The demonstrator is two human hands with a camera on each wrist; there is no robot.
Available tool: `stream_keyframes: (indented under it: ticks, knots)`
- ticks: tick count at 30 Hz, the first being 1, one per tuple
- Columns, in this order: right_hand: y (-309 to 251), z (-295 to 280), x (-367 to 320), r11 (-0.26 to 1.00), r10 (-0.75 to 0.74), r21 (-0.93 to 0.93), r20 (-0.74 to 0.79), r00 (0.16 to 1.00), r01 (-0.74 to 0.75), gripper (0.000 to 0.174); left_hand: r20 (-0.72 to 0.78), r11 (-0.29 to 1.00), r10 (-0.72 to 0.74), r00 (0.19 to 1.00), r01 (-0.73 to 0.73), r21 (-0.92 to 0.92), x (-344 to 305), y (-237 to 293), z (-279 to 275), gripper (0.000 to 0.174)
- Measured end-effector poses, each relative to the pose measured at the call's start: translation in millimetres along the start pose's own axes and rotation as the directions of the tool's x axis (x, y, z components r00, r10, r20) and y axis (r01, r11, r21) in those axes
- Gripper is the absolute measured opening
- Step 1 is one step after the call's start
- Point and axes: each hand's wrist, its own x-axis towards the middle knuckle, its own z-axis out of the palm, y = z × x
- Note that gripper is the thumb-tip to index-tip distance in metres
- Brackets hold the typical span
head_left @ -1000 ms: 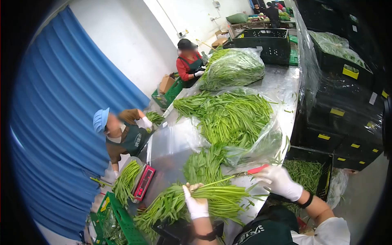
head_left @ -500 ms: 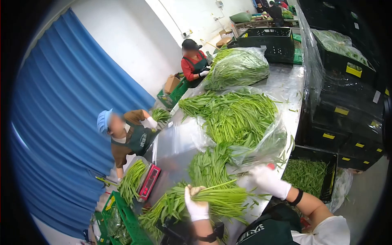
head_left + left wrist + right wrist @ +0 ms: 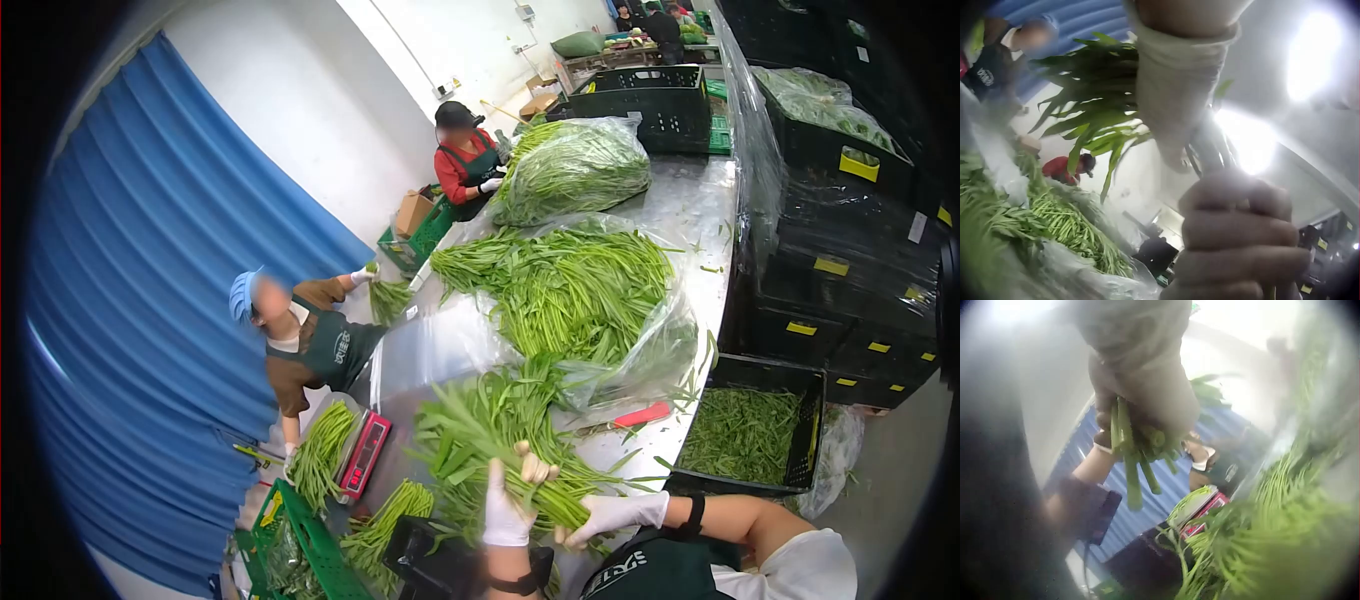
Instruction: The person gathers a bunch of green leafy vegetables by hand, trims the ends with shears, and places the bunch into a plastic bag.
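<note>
My gloved left hand [image 3: 512, 500] grips a bunch of leafy green vegetable [image 3: 475, 440], fingers curled round its stems and the leaves pointing away over the table. The gloved right hand [image 3: 605, 515] holds the lower stems of the same bunch, close beside the left hand. In the right wrist view, cut stem ends [image 3: 1134, 478] stick out below the glove; the leaves [image 3: 1094, 94] fan out in the left wrist view. A knife with a red handle [image 3: 643, 414] lies on the table, away from both hands. Another stem bundle [image 3: 395, 525] lies left of my left hand.
Beyond the bunch, a large heap of greens [image 3: 570, 290] spreads over plastic on the metal table [image 3: 690, 215]. A red scale [image 3: 364, 458] bearing stems stands at left, near a person in a blue cap. A black crate [image 3: 745, 435] of trimmings sits at right below the table.
My right hand has put down the red-handled knife and moved down-left to hold the stems. The bunch, earlier lying sideways with leaves to the left, now points its leaves up and away.
</note>
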Motion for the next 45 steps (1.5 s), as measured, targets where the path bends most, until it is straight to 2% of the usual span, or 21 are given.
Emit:
stream_keyframes:
  ticks: [2,5,7,8,9,15,17,19,21,23,26,27,31,33,36,37,38,41,42,43,45]
  knots:
    - [-20,5,-7,0.989,0.111,-0.059,-0.292,0.950,-0.134,0.031,0.049,0.997,0.055,0.997,-0.058,0.049,-7,0,0,0.097]
    - [-10,-9,1,0.999,0.011,-0.026,-0.470,0.882,-0.026,0.030,0.298,0.994,-0.081,0.951,0.057,0.088,2,-21,-105,0.096]
    - [-21,-12,5,0.978,-0.032,-0.187,-0.566,0.824,-0.090,0.033,0.053,0.859,-0.153,0.987,0.106,0.502,-5,-50,-92,0.078]
    - [-19,-12,8,0.790,-0.209,-0.558,-0.635,0.744,-0.254,0.035,0.176,0.836,-0.119,0.977,0.003,0.548,-10,-60,-69,0.066]
    - [-13,-10,11,0.447,-0.394,-0.782,-0.608,0.689,-0.434,0.037,0.087,0.842,-0.007,0.996,-0.041,0.538,-7,-69,-50,0.052]
    - [-28,-4,-5,0.486,-0.450,-0.823,-0.525,0.722,-0.294,0.048,-0.180,0.866,0.125,0.976,-0.019,0.500,17,-61,-37,0.021]
    - [-35,-6,-18,0.540,-0.461,-0.804,-0.531,0.711,-0.250,0.047,-0.250,0.993,0.010,0.968,0.019,0.114,13,-34,-29,0.014]
    - [-31,-17,-33,0.358,-0.846,-0.931,-0.357,0.395,-0.074,0.048,-0.210,0.990,0.060,0.976,-0.086,-0.115,14,-17,-34,0.018]
    - [-30,-7,-45,0.384,-0.850,-0.923,-0.366,0.378,-0.031,0.044,-0.104,0.959,0.067,0.992,-0.093,-0.269,13,-6,-32,0.016]
    - [-22,6,-43,0.247,-0.946,-0.968,-0.250,0.205,-0.041,0.042,-0.076,0.948,0.052,0.996,-0.073,-0.308,13,-10,-27,0.015]
    - [-16,6,-3,0.115,-0.971,-0.990,-0.128,0.201,-0.076,0.036,0.072,0.971,-0.097,0.993,0.110,-0.212,8,-46,-28,0.011]
    - [-17,6,4,0.018,-0.968,-0.992,-0.049,0.246,-0.128,0.035,-0.315,0.987,-0.138,0.939,0.104,-0.121,-3,-58,-8,0.009]
    - [-21,6,5,0.011,-0.934,-0.998,-0.035,0.355,-0.070,0.036,-0.242,0.991,-0.100,0.965,0.076,-0.108,-10,-47,-26,0.020]
    - [-11,14,-8,-0.002,-0.933,-1.000,0.013,0.358,0.029,0.039,0.402,0.903,-0.028,0.915,0.196,-0.383,-3,-33,-34,0.012]
    - [-11,24,-15,-0.001,-0.967,-1.000,0.008,0.254,0.026,0.046,0.390,0.911,0.087,0.917,0.085,-0.403,-7,-37,-44,0.014]
    - [-14,25,-14,-0.017,-0.982,-1.000,0.019,0.188,0.011,0.046,0.170,0.959,-0.022,0.985,0.069,-0.275,-13,-45,-45,0.017]
    - [-18,21,-4,-0.035,-0.970,-0.998,0.023,0.240,-0.046,0.045,-0.072,0.986,-0.103,0.992,0.092,-0.140,-17,-53,-47,0.020]
    - [-45,10,8,0.100,-0.929,-0.983,-0.037,0.367,0.156,0.040,0.030,0.974,-0.020,0.999,0.027,-0.225,-18,-67,-58,0.030]
    - [-46,4,6,0.096,-0.932,-0.984,-0.035,0.362,0.151,0.040,-0.284,0.994,-0.104,0.953,0.088,-0.069,-24,-50,-11,0.022]
    - [-43,-2,4,0.282,-0.933,-0.937,-0.217,0.288,0.207,0.034,-0.285,0.994,-0.103,0.953,0.088,-0.068,-23,-45,-18,0.022]
    - [-57,-9,-2,0.466,-0.880,-0.869,-0.434,0.195,0.168,0.025,0.329,0.923,-0.157,0.931,0.257,-0.287,-23,-40,-40,0.018]
